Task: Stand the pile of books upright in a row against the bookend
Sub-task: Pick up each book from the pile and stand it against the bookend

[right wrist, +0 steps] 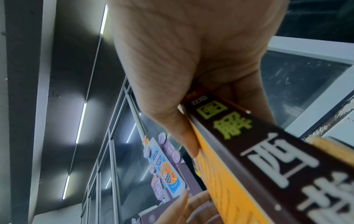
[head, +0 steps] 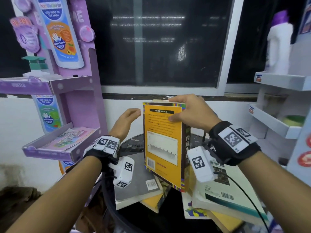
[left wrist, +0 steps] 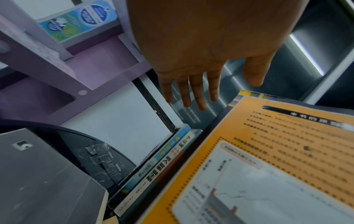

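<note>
My right hand (head: 178, 109) grips the top corner of an orange book (head: 162, 142) with a brown spine, holding it upright above the pile. The right wrist view shows the thumb (right wrist: 188, 142) on the orange cover and the fingers behind the spine (right wrist: 258, 151). Left of the book's top edge, my left hand (head: 129, 115) hovers with straight fingers (left wrist: 191, 94) and holds nothing. Two thin books (left wrist: 162, 159) stand upright just behind the orange book (left wrist: 268, 166). A grey book (head: 134, 179) and a white book with a teal band (head: 223, 195) lie flat in the pile. I cannot make out the bookend.
The pile sits on a small round black table (head: 131, 142). A purple cardboard display stand (head: 75, 98) rises close on the left, and white shelves (head: 277, 121) stand on the right. A dark window (head: 159, 47) and a white wall lie behind.
</note>
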